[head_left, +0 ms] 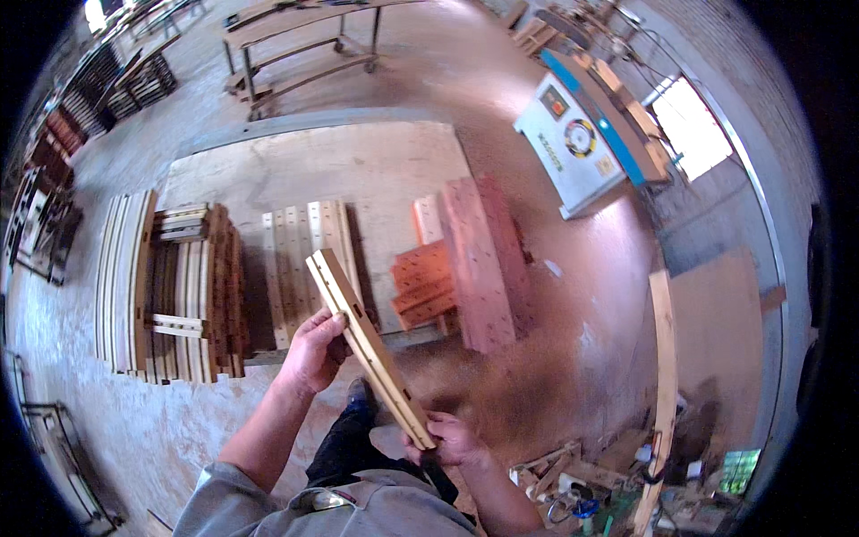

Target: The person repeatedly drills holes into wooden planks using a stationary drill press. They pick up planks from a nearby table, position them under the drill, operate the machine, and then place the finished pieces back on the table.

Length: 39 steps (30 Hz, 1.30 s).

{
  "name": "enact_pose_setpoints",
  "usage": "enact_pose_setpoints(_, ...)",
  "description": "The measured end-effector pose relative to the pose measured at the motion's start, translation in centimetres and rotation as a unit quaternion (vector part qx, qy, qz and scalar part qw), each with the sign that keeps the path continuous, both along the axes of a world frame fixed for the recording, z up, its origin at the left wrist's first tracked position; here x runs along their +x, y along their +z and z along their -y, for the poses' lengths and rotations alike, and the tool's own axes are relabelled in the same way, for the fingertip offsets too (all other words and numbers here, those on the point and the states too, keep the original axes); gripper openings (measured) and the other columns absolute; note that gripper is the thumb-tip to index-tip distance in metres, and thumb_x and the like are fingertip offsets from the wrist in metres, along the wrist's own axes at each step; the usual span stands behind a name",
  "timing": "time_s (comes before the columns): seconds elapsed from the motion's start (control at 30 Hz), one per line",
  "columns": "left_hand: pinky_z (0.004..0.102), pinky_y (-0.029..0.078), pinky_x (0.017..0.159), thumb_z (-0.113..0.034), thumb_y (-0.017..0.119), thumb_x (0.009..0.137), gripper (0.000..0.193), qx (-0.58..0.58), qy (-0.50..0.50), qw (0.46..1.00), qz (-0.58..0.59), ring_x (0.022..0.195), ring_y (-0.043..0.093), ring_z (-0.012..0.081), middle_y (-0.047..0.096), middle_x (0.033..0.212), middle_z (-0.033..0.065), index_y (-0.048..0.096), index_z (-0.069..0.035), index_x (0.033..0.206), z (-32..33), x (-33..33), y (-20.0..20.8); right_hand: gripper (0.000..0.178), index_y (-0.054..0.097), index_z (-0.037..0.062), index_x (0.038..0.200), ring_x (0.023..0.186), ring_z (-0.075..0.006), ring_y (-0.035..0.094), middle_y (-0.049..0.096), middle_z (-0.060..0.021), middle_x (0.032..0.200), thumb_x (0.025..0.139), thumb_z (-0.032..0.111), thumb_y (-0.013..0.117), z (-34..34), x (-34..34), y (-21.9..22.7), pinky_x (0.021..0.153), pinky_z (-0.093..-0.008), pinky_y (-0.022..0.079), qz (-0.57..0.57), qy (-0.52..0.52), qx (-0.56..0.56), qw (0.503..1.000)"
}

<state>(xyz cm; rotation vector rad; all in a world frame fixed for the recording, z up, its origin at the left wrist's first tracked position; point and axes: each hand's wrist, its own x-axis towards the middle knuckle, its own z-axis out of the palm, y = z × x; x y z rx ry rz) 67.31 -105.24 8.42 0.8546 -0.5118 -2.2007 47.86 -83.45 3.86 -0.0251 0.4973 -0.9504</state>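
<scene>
I hold a curved, pale wooden slat [367,345] with dark slots cut along its edge, slanting from upper left to lower right in front of me. My left hand [315,347] grips its upper half from the left side. My right hand [450,438] holds its lower end near my waist. Just beyond the slat lies a row of similar pale curved slats [300,259] on a large board [376,161] on the floor.
A big stack of curved slats [179,295] stands to the left. Reddish drilled boards [474,259] lie to the right. A white and blue machine [582,143] sits at the far right, a metal trolley [295,45] at the back. A long curved strip [664,376] leans at right.
</scene>
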Motion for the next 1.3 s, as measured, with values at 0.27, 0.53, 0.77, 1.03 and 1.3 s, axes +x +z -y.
enact_pose_setpoints(0.27, 0.0415, 0.052, 0.084, -0.021, 0.062, 0.087, 0.032, -0.127, -0.096, 0.987, 0.026, 0.093, 0.064, 0.0249, 0.064, 0.1, 0.0104, 0.056, -0.003, 0.112, -12.9, -9.4, 3.4, 0.047, 0.046, 0.0021, 0.131, 0.085, -0.0263, 0.063, 0.059, -0.0201, 0.112, 0.09, 0.021, 0.057, -17.1, -3.5, 0.2, 0.074, -0.0375, 0.053, -0.113, -0.257, -0.067, 0.957)
enact_pose_setpoints(0.53, 0.0375, 0.049, 0.088, -0.019, 0.064, 0.087, 0.029, -0.18, -0.299, 0.935, -0.064, 0.096, 0.062, 0.0205, 0.065, 0.105, 0.0081, 0.059, -0.005, 0.112, -31.0, -20.2, 7.4, 0.046, 0.053, -0.0015, 0.123, 0.101, -0.0211, 0.061, 0.062, -0.0147, 0.11, 0.086, 0.022, 0.066, -37.2, -8.1, 4.3, 0.087, -0.0328, 0.05, -0.586, -0.206, -0.043, 0.783)
enact_pose_setpoints(0.77, 0.0319, 0.042, 0.093, -0.018, 0.062, 0.09, 0.041, -0.394, -0.522, 0.753, -0.078, 0.103, 0.055, 0.0161, 0.06, 0.112, 0.0062, 0.05, -0.002, 0.126, -50.3, -30.3, 8.6, 0.048, 0.041, 0.0007, 0.133, 0.102, -0.0159, 0.058, 0.057, -0.0099, 0.119, 0.091, 0.013, 0.06, -50.5, -11.8, 11.0, 0.085, -0.0287, 0.049, -0.595, -0.489, 0.022, 0.637)
enact_pose_setpoints(1.03, 0.033, 0.042, 0.097, -0.005, 0.06, 0.088, 0.048, -0.419, -0.748, 0.482, -0.183, 0.114, 0.052, 0.0184, 0.056, 0.119, 0.0082, 0.043, 0.0, 0.132, -63.1, -36.1, 5.6, 0.032, 0.06, 0.004, 0.112, 0.079, -0.0119, 0.062, 0.065, -0.0034, 0.088, 0.087, 0.023, 0.067, -65.3, -14.3, 11.2, 0.068, -0.0261, 0.051, -0.399, -0.7, 0.167, 0.569)
enact_pose_setpoints(1.3, 0.035, 0.053, 0.078, -0.012, 0.061, 0.088, 0.039, -0.245, -0.783, 0.567, -0.077, 0.097, 0.061, 0.022, 0.06, 0.109, 0.0125, 0.049, 0.0, 0.123, -64.0, -43.9, 1.9, 0.023, 0.058, 0.0038, 0.102, 0.063, -0.0179, 0.064, 0.066, -0.009, 0.08, 0.095, 0.025, 0.051, -79.9, -16.8, 15.2, 0.057, -0.0313, 0.054, -0.301, -0.893, 0.126, 0.311)
